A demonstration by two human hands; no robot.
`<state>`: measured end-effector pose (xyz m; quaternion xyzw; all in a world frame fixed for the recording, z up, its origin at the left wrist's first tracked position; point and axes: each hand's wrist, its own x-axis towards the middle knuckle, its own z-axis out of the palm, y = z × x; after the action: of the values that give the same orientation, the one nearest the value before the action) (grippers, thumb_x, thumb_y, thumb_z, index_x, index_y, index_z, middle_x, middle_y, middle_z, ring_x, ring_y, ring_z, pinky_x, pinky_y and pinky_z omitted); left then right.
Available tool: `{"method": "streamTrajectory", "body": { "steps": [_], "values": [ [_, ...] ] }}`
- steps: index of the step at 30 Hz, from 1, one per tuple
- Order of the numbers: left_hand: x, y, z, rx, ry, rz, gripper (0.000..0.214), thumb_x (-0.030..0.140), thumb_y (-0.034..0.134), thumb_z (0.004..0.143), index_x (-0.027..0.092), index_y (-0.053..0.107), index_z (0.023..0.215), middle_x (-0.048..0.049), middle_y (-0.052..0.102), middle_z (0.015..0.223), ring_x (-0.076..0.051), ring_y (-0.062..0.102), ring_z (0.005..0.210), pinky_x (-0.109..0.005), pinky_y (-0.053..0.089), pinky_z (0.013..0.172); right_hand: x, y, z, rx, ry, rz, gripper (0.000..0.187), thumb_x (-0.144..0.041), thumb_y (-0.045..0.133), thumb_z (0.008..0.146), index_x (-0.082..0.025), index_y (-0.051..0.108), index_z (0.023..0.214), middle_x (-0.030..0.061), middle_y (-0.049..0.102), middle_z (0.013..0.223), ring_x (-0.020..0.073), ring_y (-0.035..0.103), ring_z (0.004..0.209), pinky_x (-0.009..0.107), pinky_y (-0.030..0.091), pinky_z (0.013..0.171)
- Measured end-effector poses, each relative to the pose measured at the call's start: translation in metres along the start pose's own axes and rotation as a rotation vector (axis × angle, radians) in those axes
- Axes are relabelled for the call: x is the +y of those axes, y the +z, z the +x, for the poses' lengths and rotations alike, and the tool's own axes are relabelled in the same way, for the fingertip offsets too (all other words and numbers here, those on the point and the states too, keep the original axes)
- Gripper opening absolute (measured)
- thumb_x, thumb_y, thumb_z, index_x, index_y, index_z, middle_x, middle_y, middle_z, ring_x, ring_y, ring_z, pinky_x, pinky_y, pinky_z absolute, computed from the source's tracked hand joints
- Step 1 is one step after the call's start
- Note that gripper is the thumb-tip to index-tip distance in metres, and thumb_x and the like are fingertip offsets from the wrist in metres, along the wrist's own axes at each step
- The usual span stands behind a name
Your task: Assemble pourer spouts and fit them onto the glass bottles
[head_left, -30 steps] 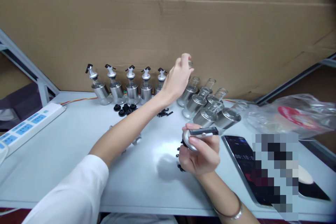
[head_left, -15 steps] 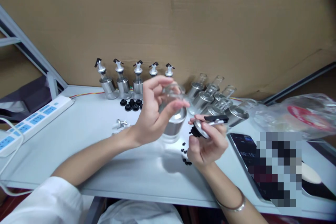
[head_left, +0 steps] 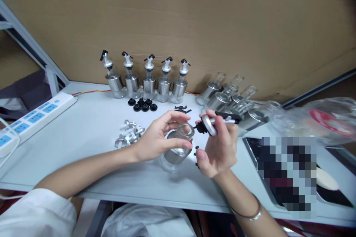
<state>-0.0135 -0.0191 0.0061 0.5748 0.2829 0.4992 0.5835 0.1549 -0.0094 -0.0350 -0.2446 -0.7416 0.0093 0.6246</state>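
Note:
My left hand (head_left: 157, 139) grips a small glass bottle with a steel sleeve (head_left: 178, 148) by its neck, tilted, its open mouth toward the right. My right hand (head_left: 218, 144) pinches a silver pourer cap with a black lever and black stopper (head_left: 213, 123), held just right of the bottle's mouth and apart from it. Both hands hover over the white table (head_left: 91, 129), near its front edge.
Several capped bottles (head_left: 148, 79) stand in a row at the back. Uncapped bottles (head_left: 228, 98) lie at the back right. Black stoppers (head_left: 141, 104), silver caps (head_left: 129, 135), a power strip (head_left: 30, 114), a phone (head_left: 254, 148) and a plastic bag (head_left: 317, 118) lie around.
My left hand took an uncapped bottle from the back right group and brought it down to the front. My right hand raised the pourer cap toward the bottle's mouth.

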Motion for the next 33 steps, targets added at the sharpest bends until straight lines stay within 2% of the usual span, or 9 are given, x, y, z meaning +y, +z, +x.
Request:
{"method": "streamTrajectory", "body": {
  "steps": [5,11,14,18,23,28,33],
  "values": [
    [-0.002,-0.006,0.006,-0.004,-0.118,-0.040,0.036,0.022,0.086,0.060,0.017,0.068,0.091,-0.0029,0.072,0.084,-0.016,0.069,0.073,-0.030,0.059,0.071,0.000,0.001,0.004,-0.069,-0.016,0.069,0.068,-0.031,0.048,0.088,-0.025,0.025,0.152,0.0142,0.042,0.142,0.0388,0.049,0.124,0.059,0.052,0.090],
    [-0.002,-0.011,0.010,-0.027,-0.137,-0.045,0.035,0.021,0.084,0.062,0.018,0.070,0.094,-0.0029,0.073,0.084,-0.017,0.070,0.073,-0.031,0.059,0.071,-0.004,-0.002,0.009,-0.190,-0.012,0.103,0.070,-0.025,0.051,0.087,-0.023,0.024,0.152,0.0145,0.045,0.140,0.0355,0.050,0.125,0.056,0.050,0.096],
    [-0.002,-0.011,0.010,-0.045,-0.144,-0.040,0.035,0.025,0.084,0.064,0.018,0.069,0.094,-0.0031,0.072,0.085,-0.018,0.070,0.077,-0.034,0.058,0.074,-0.006,-0.002,0.012,-0.207,-0.029,0.067,0.070,-0.024,0.051,0.087,-0.024,0.024,0.152,0.0142,0.049,0.138,0.0349,0.051,0.124,0.054,0.052,0.093],
    [-0.003,-0.008,0.008,-0.085,-0.143,-0.070,0.033,0.030,0.085,0.064,0.018,0.066,0.088,-0.0005,0.069,0.077,-0.016,0.068,0.069,-0.032,0.056,0.071,-0.006,-0.002,0.014,-0.226,-0.050,-0.003,0.066,-0.024,0.049,0.087,-0.025,0.029,0.150,0.0149,0.055,0.129,0.0336,0.058,0.114,0.052,0.056,0.083],
    [-0.006,-0.007,0.008,-0.111,-0.113,-0.074,0.034,0.034,0.085,0.064,0.018,0.065,0.086,0.0005,0.066,0.076,-0.014,0.064,0.067,-0.029,0.053,0.069,-0.007,0.000,0.014,-0.216,-0.055,0.058,0.058,-0.024,0.049,0.087,-0.024,0.039,0.144,0.0123,0.059,0.110,0.0278,0.060,0.097,0.047,0.056,0.077],
    [-0.011,-0.010,0.008,-0.078,-0.096,-0.048,0.034,0.025,0.086,0.061,0.018,0.066,0.087,-0.0032,0.068,0.101,-0.016,0.064,0.085,-0.031,0.051,0.084,-0.008,-0.002,0.017,-0.259,-0.061,0.125,0.055,-0.017,0.048,0.085,-0.020,0.043,0.140,0.0128,0.059,0.108,0.0257,0.057,0.092,0.041,0.054,0.069],
    [-0.014,-0.011,0.011,-0.106,-0.118,-0.074,0.039,0.018,0.083,0.062,0.017,0.067,0.097,-0.0036,0.068,0.103,-0.019,0.061,0.100,-0.032,0.045,0.094,-0.003,-0.003,0.018,-0.284,-0.059,0.179,0.058,-0.008,0.048,0.082,-0.018,0.045,0.139,0.0127,0.059,0.112,0.0256,0.058,0.098,0.041,0.054,0.075]
  ]
}}
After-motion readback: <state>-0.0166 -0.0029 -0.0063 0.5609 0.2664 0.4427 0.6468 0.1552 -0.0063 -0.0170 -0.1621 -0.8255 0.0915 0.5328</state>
